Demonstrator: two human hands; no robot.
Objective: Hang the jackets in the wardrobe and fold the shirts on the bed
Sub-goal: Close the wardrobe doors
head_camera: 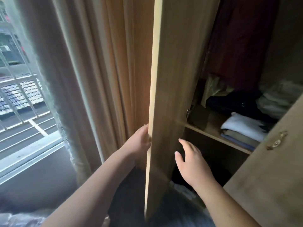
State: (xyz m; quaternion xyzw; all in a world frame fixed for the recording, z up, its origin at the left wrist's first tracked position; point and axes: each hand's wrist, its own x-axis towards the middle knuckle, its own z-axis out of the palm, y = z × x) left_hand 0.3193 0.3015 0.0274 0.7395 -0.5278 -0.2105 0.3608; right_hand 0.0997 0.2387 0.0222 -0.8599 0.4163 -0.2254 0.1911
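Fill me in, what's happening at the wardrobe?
A person is at the open wardrobe. The left hand grips the edge of the left door; the right hand is open, fingers spread, just inside the opening. Neither hand holds a jacket. Inside, a dark red garment hangs above a shelf with a folded stack.

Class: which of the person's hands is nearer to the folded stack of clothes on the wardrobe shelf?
Right. The right hand is open, below-left of the folded stack. The left hand grips the edge of the wardrobe door, farther left, beyond the door.
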